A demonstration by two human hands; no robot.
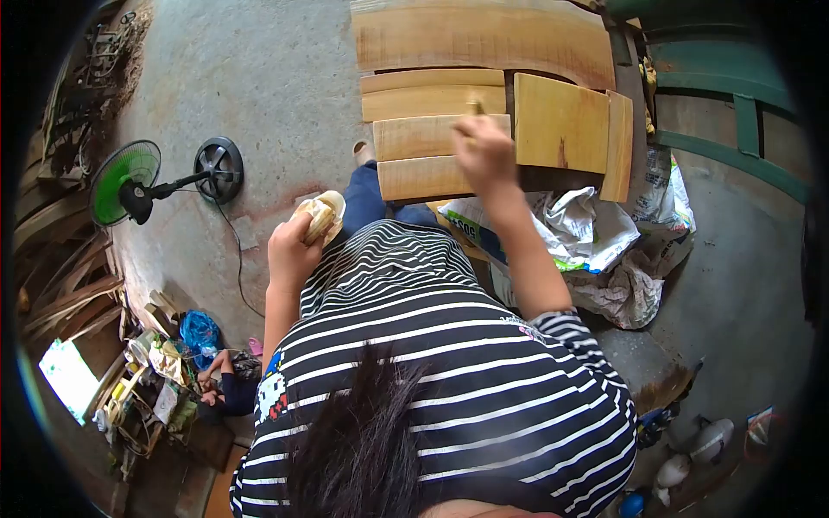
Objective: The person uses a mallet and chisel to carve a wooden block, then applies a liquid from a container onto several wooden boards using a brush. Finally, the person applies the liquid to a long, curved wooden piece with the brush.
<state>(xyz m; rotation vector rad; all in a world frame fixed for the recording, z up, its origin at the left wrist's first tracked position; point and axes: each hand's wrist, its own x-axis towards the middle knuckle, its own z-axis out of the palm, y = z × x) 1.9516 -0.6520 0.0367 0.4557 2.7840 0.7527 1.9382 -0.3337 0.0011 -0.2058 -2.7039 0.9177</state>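
Observation:
My right hand (485, 155) is over the wooden boards, smeared by motion. Its fingers are closed around a small tan, stick-like tool (475, 107), whose kind I cannot make out. Under it lie pale planks (432, 136) and a narrower plank (419, 179) at the near edge. A thicker yellow board (561, 121) with a dark streak is just to the right. Low at my left side, my left hand (295, 250) grips a pale round container (328, 216), with whitish, crumpled material at its rim. What is inside the container is hard to see.
A long board (484, 39) spans the far side. White printed sacks (587, 229) are heaped at the right. A green fan (125, 183) with a black base (218, 170) and trailing cord is on the left floor. Another person (233, 384) sits at lower left near a blue bag (200, 337).

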